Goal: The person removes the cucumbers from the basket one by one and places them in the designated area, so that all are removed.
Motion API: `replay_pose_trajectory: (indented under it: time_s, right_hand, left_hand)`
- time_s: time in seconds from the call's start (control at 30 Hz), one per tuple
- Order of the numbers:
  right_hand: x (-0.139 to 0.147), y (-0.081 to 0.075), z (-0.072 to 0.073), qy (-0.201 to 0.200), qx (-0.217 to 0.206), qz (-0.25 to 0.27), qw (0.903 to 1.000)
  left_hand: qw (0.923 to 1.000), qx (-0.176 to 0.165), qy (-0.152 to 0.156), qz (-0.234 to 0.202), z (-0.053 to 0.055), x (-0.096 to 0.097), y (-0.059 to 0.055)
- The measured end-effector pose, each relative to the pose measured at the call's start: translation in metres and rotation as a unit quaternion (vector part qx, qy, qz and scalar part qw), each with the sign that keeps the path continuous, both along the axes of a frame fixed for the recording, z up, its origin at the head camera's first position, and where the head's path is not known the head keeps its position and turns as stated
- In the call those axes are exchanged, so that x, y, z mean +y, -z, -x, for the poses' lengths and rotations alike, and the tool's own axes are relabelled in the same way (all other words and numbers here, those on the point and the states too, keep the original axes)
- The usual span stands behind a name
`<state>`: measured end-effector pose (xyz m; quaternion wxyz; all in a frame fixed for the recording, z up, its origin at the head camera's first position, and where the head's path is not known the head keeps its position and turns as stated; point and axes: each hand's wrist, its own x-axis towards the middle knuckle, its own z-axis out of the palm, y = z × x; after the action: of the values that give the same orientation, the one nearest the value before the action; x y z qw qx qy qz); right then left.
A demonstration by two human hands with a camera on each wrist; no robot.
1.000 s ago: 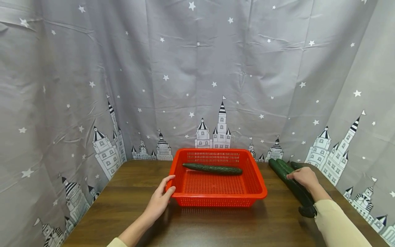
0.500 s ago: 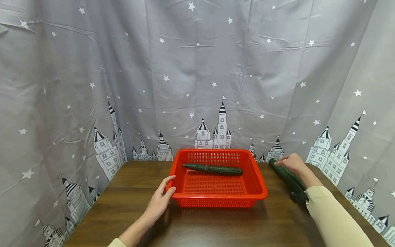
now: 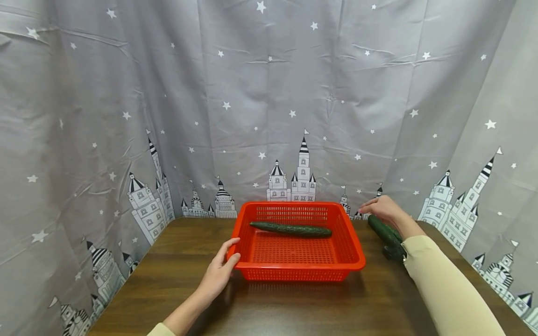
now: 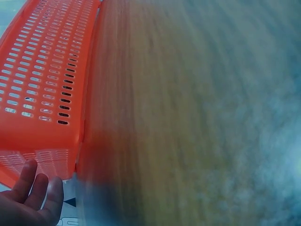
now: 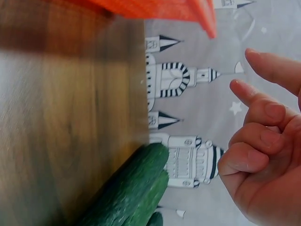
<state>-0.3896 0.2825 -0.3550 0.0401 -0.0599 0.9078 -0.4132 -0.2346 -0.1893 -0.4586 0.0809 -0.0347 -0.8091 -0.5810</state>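
Note:
A red perforated plastic basket stands mid-table with one dark green cucumber lying across it. My left hand holds the basket's left rim near the front corner, with thumb and index finger at the rim. In the left wrist view, loosely bent fingers show beside the basket's wall. My right hand is raised above the far ends of the cucumbers at the right and holds nothing. Two cucumbers lie side by side in the right wrist view, and the tip of another shows; the forearm partly hides them from the head.
Brown wood table extends around the basket. A grey curtain with stars and castles hangs right behind the table's far edge and at both sides. A dark wrist device juts from the right forearm.
My right hand has lifted off the cucumbers and moved left and up toward the basket's far right corner, carrying nothing. The left hand, basket and cucumber inside it have stayed put.

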Motion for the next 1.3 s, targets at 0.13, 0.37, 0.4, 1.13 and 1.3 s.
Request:
replay_pose_trajectory:
  time_s: [0.13, 0.37, 0.4, 1.13, 1.3]
  right_hand:
    - [-0.013, -0.007, 0.003, -0.013, -0.015, -0.002, 0.9998]
    - [-0.038, -0.016, 0.012, -0.029, -0.04, 0.016, 0.9987]
    - [-0.042, -0.017, 0.013, -0.032, -0.046, 0.022, 0.9982]
    - [-0.099, -0.007, 0.035, -0.079, -0.108, 0.091, 0.9867]
    - [-0.109, 0.003, 0.038, -0.083, -0.116, 0.1, 0.9848]
  left_hand:
    - [1.0, -0.001, 0.003, -0.003, 0.0, 0.0, 0.0]
    - [1.0, 0.001, 0.004, -0.005, 0.0, 0.0, -0.003]
    - [1.0, 0.002, 0.005, -0.006, 0.0, 0.0, -0.003]
    - [0.9998, 0.012, 0.01, -0.016, 0.004, -0.003, 0.0]
    - [0.9997, 0.006, 0.009, -0.02, 0.003, -0.001, 0.003]
